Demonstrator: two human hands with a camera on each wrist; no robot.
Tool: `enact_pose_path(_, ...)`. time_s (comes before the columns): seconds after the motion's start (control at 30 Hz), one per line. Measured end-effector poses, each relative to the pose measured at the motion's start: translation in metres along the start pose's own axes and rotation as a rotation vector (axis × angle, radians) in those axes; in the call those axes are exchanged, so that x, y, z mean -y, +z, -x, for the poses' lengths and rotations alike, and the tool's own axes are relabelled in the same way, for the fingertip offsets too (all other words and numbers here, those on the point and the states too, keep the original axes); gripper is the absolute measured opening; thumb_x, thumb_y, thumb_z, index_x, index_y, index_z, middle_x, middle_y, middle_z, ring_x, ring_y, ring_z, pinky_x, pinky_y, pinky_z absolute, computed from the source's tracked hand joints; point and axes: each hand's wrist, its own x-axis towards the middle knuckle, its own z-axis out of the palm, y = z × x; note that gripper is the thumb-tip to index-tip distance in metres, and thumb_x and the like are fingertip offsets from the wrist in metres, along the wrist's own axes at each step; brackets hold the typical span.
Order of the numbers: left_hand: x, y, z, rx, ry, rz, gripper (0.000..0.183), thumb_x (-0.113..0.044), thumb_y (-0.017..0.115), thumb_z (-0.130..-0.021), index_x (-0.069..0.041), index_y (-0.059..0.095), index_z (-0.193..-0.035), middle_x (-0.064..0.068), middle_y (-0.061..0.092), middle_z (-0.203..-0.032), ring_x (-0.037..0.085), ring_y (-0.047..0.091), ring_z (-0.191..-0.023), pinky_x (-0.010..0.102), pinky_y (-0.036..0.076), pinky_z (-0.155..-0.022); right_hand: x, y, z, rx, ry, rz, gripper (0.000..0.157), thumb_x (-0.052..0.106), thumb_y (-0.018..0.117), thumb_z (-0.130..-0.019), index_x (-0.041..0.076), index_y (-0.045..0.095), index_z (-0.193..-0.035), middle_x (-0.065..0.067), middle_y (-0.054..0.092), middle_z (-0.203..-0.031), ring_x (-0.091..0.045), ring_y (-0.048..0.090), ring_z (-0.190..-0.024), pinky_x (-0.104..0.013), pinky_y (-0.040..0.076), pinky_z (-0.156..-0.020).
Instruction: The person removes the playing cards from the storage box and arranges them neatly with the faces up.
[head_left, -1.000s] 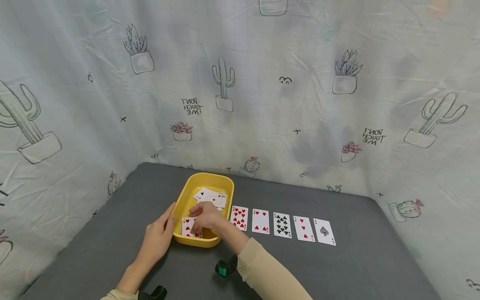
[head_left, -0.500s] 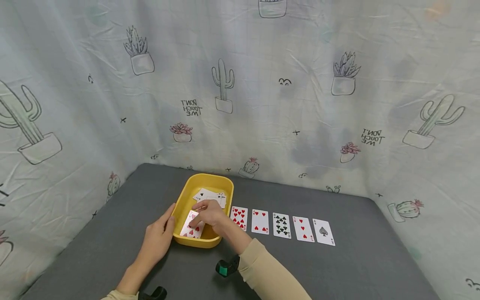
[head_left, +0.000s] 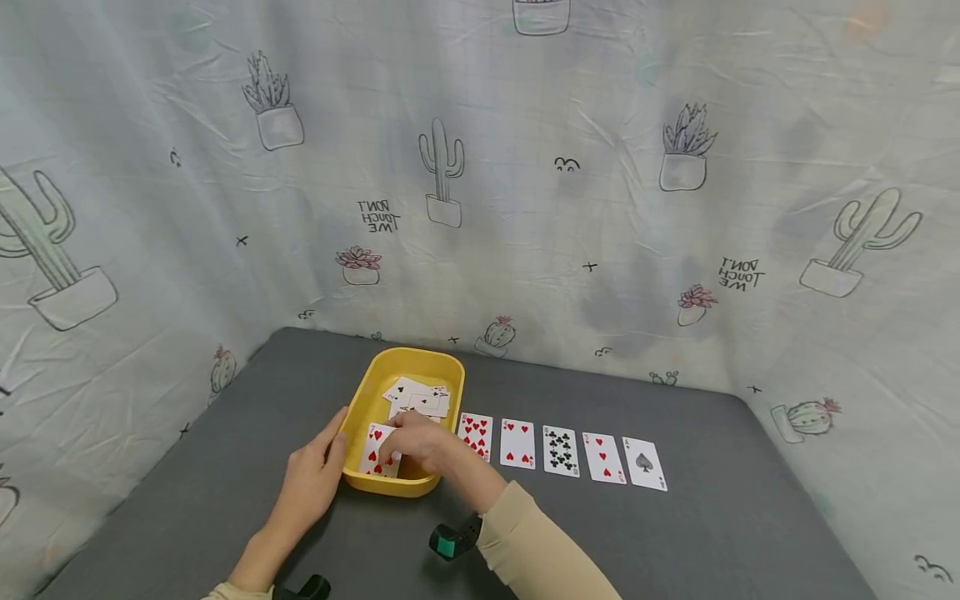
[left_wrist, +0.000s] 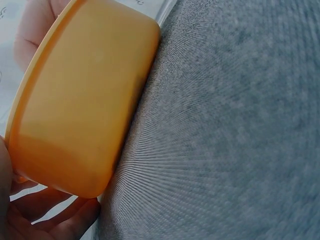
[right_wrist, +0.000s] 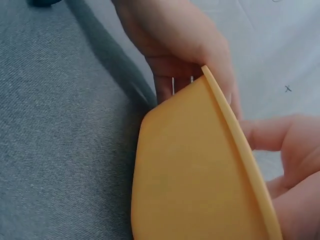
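Note:
A yellow bin (head_left: 351, 477) stands on the table at left of centre. My left hand (head_left: 315, 471) grips its left side, with fingers along the outer wall and thumb at the rim; the left wrist view shows these fingers (left_wrist: 75, 220) at the bin's corner. My right hand (head_left: 423, 442) reaches inside over the right rim and pinches a hearts playing card (head_left: 372, 454) near the bin's front end. In the right wrist view the wall partly hides this hand (right_wrist: 300, 155). Several white playing cards (head_left: 423, 400) with black suits lie loosely overlapped at the bin's far end.
Right of the bin, several face-up cards form a row: a hearts card (head_left: 476, 435) closest, then another hearts card (head_left: 517, 444), a clubs card (head_left: 561, 452), a three of hearts (head_left: 603, 458) and an ace of spades (head_left: 644, 463). A cactus-printed curtain (head_left: 525, 208) hangs behind the table.
The hearts card in the bin has turned and shifted slightly left with the right hand. More of the black-suit cards shows beside the fingers. The left hand keeps its hold.

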Motion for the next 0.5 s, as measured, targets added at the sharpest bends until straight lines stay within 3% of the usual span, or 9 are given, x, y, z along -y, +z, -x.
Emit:
enact_pose_path(0.17,0.000,0.000,0.000,-0.003,-0.001,-0.002,0.043,-0.028,0.039,-0.097,-0.018,0.036,-0.139,0.014,0.045,-0.129,0.029,0.045,-0.113,0.050,0.039,-0.086,0.001,0.000,0.004,-0.075,-0.047,0.021,0.042,-0.009,0.072,-0.057,0.007,0.062,-0.095,-0.004,0.059,-0.082,-0.020,0.053,-0.072,-0.033,0.044,-0.068)
enact_pose_path(0.5,-0.003,-0.001,0.000,-0.001,-0.005,-0.002,0.044,-0.030,0.037,-0.097,-0.018,0.035,-0.139,0.012,0.044,-0.130,0.029,0.043,-0.116,0.050,0.036,-0.089,0.004,-0.007,0.012,-0.213,-0.136,-0.185,0.019,0.007,0.074,-0.070,0.009,0.064,-0.086,-0.003,0.060,-0.085,-0.019,0.055,-0.073,-0.033,0.047,-0.064)
